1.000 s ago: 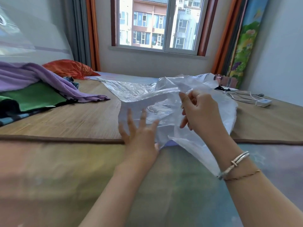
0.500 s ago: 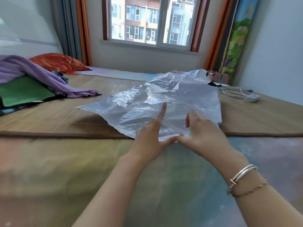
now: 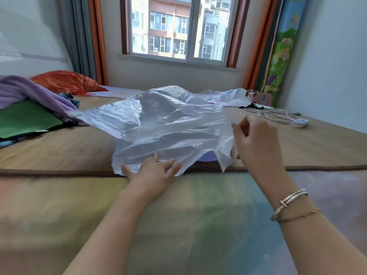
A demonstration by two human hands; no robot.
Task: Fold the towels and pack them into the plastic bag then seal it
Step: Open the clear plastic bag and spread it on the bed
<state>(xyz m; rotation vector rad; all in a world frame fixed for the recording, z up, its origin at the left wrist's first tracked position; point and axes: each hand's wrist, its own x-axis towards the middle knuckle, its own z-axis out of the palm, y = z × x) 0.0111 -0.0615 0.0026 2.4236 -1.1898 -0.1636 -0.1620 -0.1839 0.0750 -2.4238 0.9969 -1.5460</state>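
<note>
Lying crumpled on the bed [image 3: 59,147], the clear plastic bag [image 3: 168,124] (glossy) is pressed by the flat left hand [image 3: 153,171]; the right hand [image 3: 256,143] pinches its edge, fingertips hidden.

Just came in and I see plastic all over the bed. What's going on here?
A person is spreading a clear plastic bag on the bed mat. The left hand presses its near edge flat with straight fingers, while the right hand pinches the bag's right edge and lifts it. Something pale purple shows under the bag's near edge. A purple towel and a green cloth lie loose to the left, not yet packed.
</note>
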